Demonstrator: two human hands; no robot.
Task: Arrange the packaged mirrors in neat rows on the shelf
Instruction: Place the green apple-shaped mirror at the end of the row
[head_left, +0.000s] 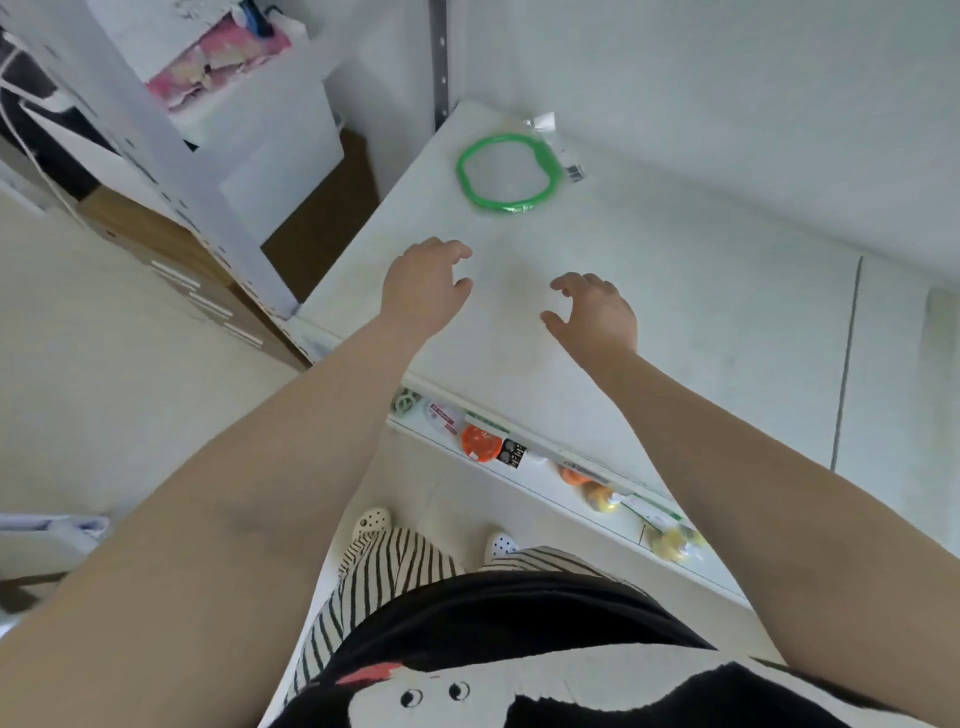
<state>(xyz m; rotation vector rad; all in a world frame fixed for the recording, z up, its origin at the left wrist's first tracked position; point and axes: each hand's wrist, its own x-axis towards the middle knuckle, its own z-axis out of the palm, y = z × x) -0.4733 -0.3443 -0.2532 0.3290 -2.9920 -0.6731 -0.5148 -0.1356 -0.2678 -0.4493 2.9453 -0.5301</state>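
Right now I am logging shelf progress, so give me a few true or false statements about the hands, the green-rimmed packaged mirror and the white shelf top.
1. The green-rimmed mirror in clear plastic packaging lies flat on the white shelf top. True.
2. The left hand grips the mirror. False: it holds nothing, with its fingers loosely curled, nearer the person than the mirror.
3. The right hand holds nothing. True.
4. Three packaged mirrors form a row on the shelf top. False: only one is visible there.
5. The small orange and yellow packaged items sit on a lower shelf level. True.
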